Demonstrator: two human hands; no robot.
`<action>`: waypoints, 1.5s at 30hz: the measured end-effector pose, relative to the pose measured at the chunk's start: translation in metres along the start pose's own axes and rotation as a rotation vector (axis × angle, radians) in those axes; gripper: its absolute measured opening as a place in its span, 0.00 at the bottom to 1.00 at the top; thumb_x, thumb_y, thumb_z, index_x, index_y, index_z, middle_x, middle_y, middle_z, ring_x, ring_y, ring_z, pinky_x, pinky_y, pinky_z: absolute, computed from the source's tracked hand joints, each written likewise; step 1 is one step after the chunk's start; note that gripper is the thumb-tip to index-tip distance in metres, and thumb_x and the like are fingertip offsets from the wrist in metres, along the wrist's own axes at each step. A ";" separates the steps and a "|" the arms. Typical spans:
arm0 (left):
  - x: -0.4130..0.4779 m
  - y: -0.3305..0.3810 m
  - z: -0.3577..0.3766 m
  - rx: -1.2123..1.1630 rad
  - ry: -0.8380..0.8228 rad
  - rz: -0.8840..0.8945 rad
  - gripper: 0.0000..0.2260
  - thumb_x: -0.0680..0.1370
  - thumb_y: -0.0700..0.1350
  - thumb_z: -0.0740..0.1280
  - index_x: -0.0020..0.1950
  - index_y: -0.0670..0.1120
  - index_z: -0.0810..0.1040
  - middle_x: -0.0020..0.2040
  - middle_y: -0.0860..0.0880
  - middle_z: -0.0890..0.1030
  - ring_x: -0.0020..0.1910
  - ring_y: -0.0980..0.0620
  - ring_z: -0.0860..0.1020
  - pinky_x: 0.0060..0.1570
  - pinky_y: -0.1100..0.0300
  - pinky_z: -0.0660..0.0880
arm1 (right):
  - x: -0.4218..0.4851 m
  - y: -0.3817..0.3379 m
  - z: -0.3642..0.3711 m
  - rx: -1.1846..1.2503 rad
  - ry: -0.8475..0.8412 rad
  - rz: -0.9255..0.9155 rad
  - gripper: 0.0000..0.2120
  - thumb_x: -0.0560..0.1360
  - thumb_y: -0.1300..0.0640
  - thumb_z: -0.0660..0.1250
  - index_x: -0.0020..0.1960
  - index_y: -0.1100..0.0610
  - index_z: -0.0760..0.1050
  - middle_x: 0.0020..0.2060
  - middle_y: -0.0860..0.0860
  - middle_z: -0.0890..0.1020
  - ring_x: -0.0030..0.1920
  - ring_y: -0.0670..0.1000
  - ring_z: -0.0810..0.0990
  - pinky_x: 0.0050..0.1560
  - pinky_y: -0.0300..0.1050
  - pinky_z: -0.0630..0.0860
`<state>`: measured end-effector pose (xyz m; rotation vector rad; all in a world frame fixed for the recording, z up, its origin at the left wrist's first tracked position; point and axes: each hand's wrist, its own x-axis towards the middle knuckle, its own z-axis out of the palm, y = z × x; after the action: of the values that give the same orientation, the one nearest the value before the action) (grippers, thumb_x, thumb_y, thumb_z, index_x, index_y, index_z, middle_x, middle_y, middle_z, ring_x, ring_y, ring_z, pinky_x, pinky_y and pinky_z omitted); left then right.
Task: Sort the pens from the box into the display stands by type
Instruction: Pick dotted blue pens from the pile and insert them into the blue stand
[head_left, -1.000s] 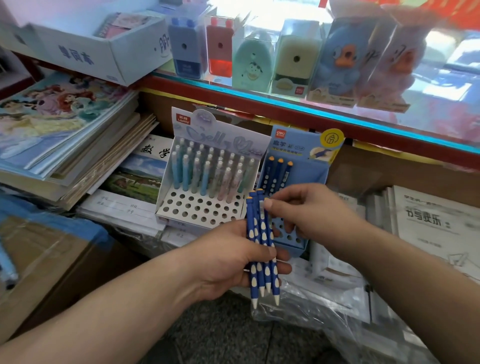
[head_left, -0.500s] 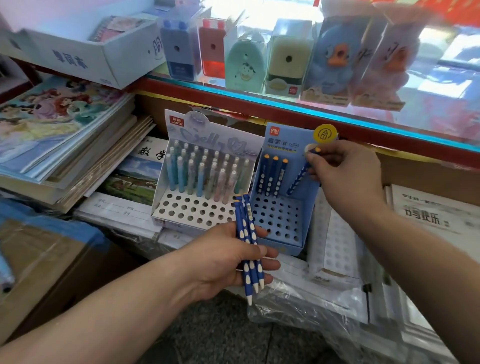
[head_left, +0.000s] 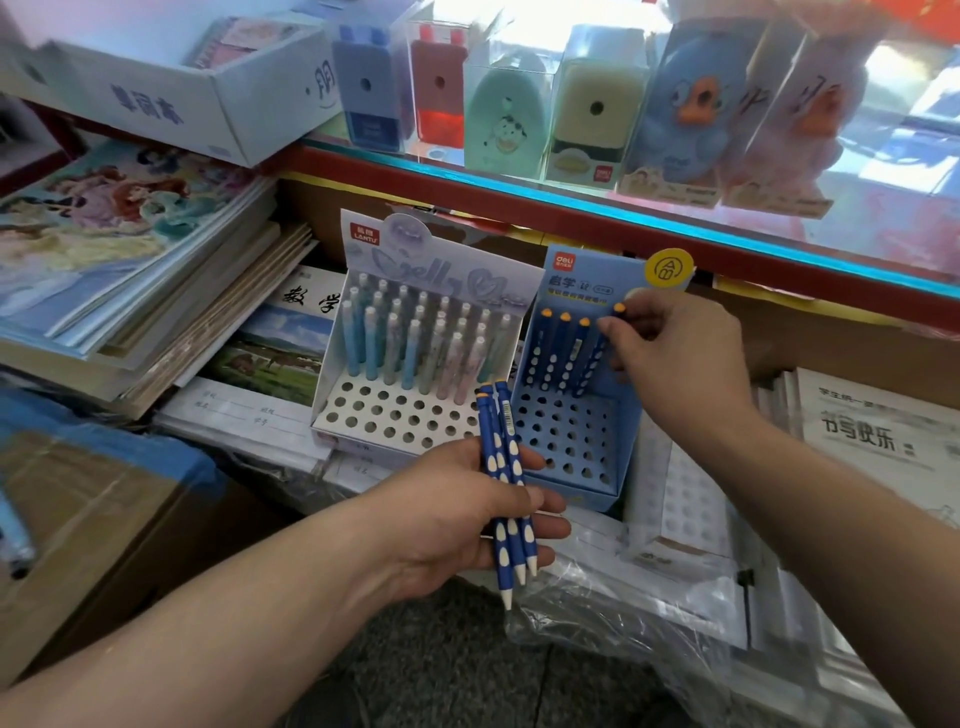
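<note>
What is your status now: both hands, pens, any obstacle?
Left grip holds three dark blue white-dotted plastic pens. Right grip pinches fourth such pen at blue cardboard display stand. Front holes unobstructed.

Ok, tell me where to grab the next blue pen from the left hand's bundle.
Pinch the blue pen by its orange-capped upper end, from above: that end sticks clear above the left hand, the middle sits in its curled fingers, and the white tip points down.
</note>
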<state>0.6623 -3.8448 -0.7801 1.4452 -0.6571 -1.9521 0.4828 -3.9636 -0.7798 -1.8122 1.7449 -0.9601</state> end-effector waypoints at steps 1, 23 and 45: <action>0.000 0.000 0.000 -0.001 0.000 0.001 0.12 0.80 0.30 0.65 0.62 0.40 0.75 0.51 0.37 0.85 0.51 0.40 0.86 0.51 0.42 0.83 | 0.001 -0.001 0.000 -0.025 0.004 -0.008 0.08 0.78 0.51 0.72 0.42 0.44 0.75 0.40 0.46 0.83 0.42 0.51 0.84 0.46 0.56 0.84; -0.002 -0.001 -0.001 -0.005 -0.013 0.011 0.12 0.80 0.30 0.65 0.61 0.41 0.74 0.52 0.37 0.85 0.50 0.40 0.86 0.50 0.44 0.83 | 0.007 -0.004 0.014 -0.490 -0.081 -0.017 0.13 0.79 0.48 0.69 0.49 0.59 0.81 0.40 0.56 0.82 0.41 0.55 0.80 0.39 0.48 0.78; 0.008 -0.001 0.013 0.030 0.021 0.010 0.12 0.80 0.30 0.65 0.61 0.40 0.76 0.52 0.37 0.85 0.51 0.40 0.85 0.52 0.41 0.82 | -0.016 -0.005 -0.038 0.428 -0.216 0.298 0.06 0.80 0.54 0.70 0.51 0.57 0.81 0.42 0.56 0.86 0.39 0.51 0.86 0.41 0.43 0.83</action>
<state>0.6482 -3.8490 -0.7825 1.4756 -0.6856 -1.9250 0.4586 -3.9421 -0.7543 -1.2923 1.4851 -0.8931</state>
